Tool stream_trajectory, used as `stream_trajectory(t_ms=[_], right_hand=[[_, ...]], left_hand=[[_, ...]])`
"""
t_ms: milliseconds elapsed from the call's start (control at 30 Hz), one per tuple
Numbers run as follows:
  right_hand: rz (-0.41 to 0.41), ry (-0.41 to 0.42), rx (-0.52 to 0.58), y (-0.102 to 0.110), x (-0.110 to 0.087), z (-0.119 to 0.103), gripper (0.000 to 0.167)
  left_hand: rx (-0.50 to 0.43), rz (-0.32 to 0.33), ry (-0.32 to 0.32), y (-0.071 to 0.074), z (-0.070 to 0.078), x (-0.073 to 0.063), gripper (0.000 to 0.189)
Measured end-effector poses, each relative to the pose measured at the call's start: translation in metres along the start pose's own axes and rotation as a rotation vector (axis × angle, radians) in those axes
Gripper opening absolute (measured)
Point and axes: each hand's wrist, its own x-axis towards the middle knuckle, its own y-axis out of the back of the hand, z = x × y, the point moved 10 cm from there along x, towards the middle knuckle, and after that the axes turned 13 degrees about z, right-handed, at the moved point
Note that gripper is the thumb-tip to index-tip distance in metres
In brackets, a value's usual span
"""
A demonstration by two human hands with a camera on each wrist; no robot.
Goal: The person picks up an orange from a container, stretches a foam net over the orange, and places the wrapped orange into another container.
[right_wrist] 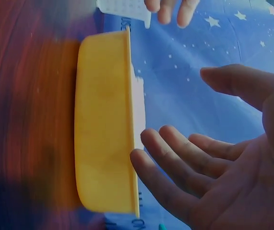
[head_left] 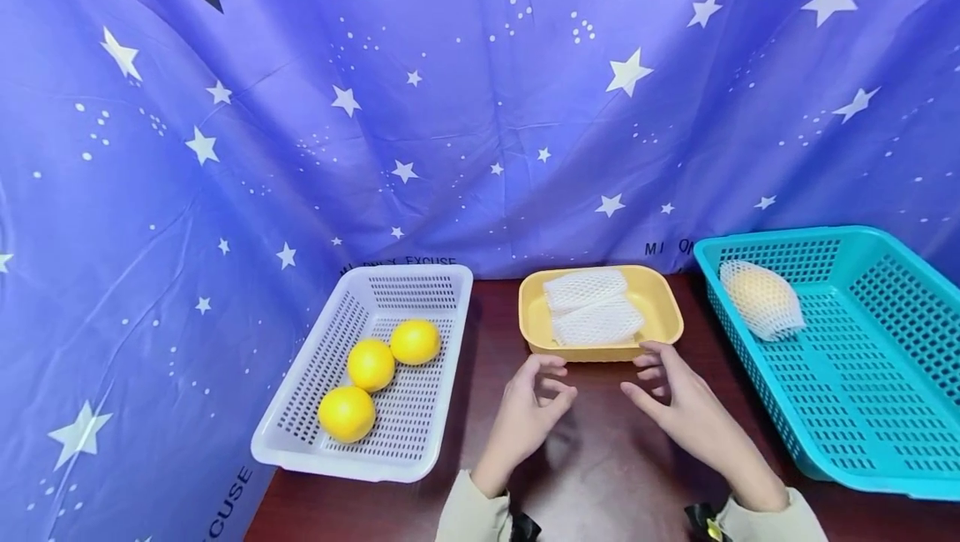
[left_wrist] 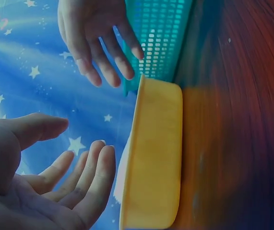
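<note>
Both hands hover in front of a yellow tray (head_left: pixel 600 353) and hold nothing. The left hand (head_left: pixel 527 410) is near the tray's front left, its fingers loosely bent and apart from the thumb. Near the front right corner, the right hand (head_left: pixel 686 409) has the same relaxed bend, with its index fingertip close to the rim. Two white foam net sleeves (head_left: pixel 597 320) lie side by side in the tray. In the left wrist view the left hand (left_wrist: pixel 65 182) is palm up to the camera beside the tray wall (left_wrist: pixel 156 158); the right wrist view shows the right hand (right_wrist: pixel 208 167) likewise.
On the left, a white basket (head_left: pixel 442 434) holds three yellow round fruits (head_left: pixel 371 365), perhaps lemons or oranges. A teal basket (head_left: pixel 806 450) on the right contains one fruit in a foam net (head_left: pixel 761 300). A blue star-patterned curtain (head_left: pixel 465 108) hangs behind the dark wooden table (head_left: pixel 600 475).
</note>
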Motion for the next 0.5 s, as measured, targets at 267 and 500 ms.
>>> stream_trajectory(t_ms=[267, 500], right_hand=[[-0.028, 0.017, 0.100, -0.027, -0.002, -0.015, 0.049], [-0.099, -0.054, 0.238, -0.052, -0.003, -0.026, 0.046]], left_hand=[[0.112, 0.028, -0.019, 0.019, 0.011, 0.009, 0.030], [0.183, 0.039, -0.059, 0.033, 0.034, 0.020, 0.031]])
